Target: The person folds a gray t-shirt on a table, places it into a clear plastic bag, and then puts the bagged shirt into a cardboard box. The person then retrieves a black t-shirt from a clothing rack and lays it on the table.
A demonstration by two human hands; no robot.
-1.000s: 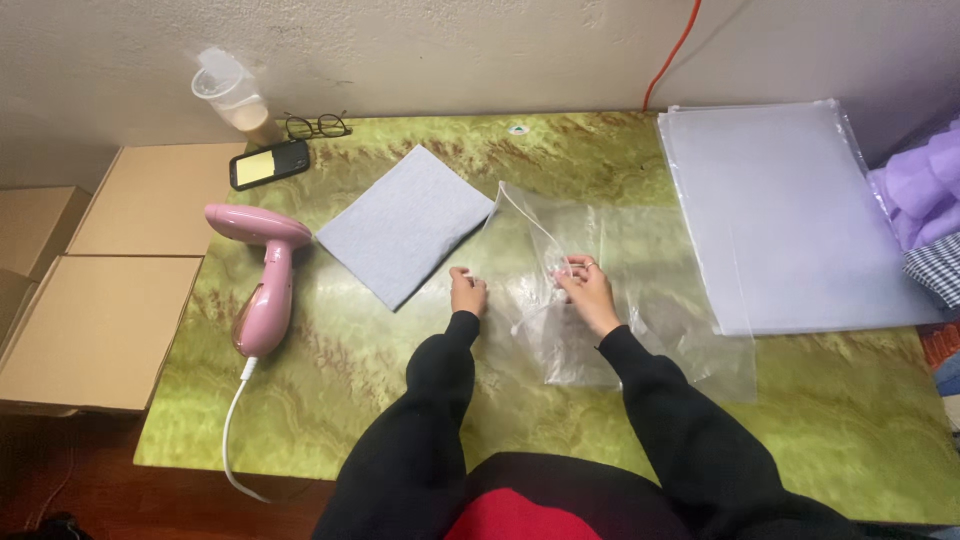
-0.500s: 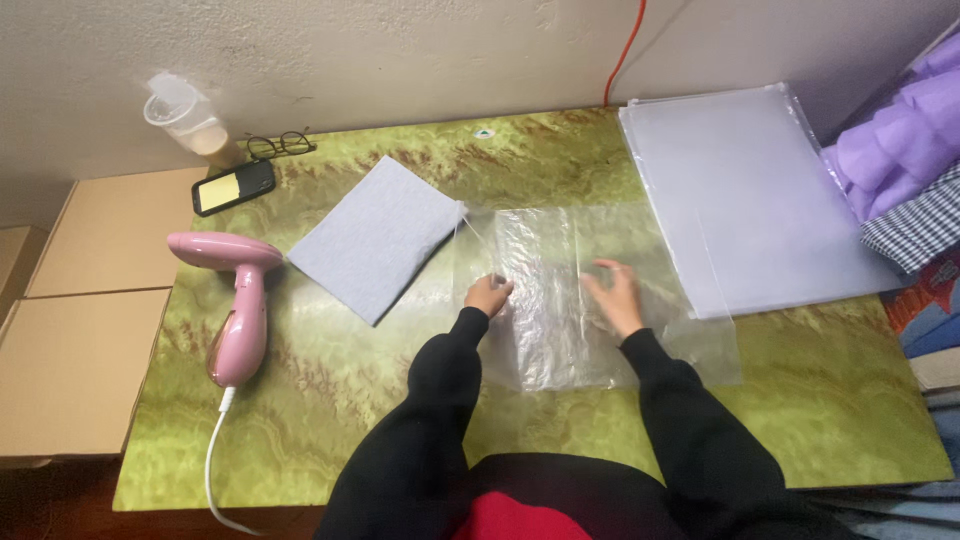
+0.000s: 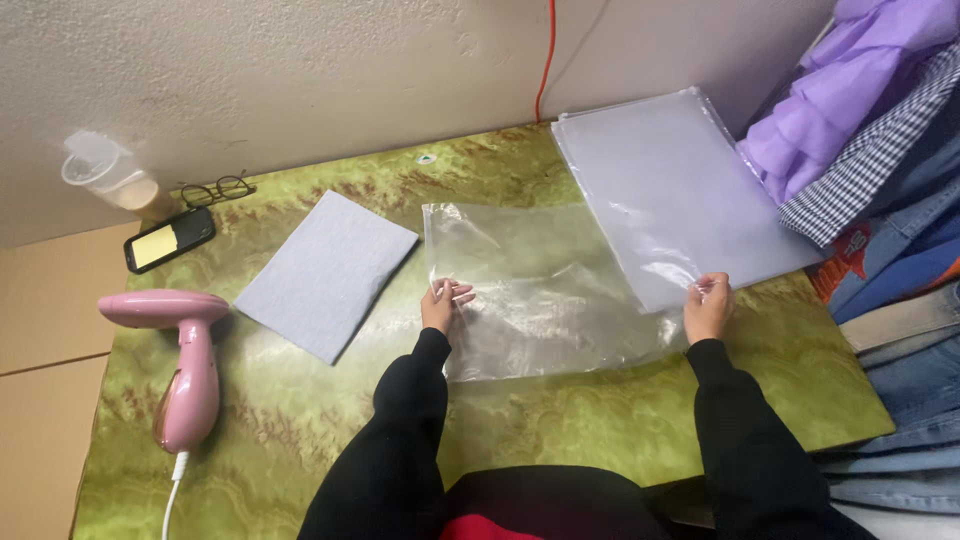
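Green marbled tabletop [image 3: 300, 420]: clear flat plastic bag [image 3: 545, 290] lying with long axis left-right, spanning both hands. Left hand [image 3: 443, 303] pinching bag's left edge; right hand [image 3: 708, 303] gripping its right edge. Folded grey cloth [image 3: 325, 272] lying left of bag.

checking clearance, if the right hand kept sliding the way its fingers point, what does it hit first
The right hand pinches the edge of the clear plastic bag, fingers pointing away toward the wall. Straight on, it would first meet the stack of plastic sleeves right at its fingertips, though the exact gap is hard to judge.
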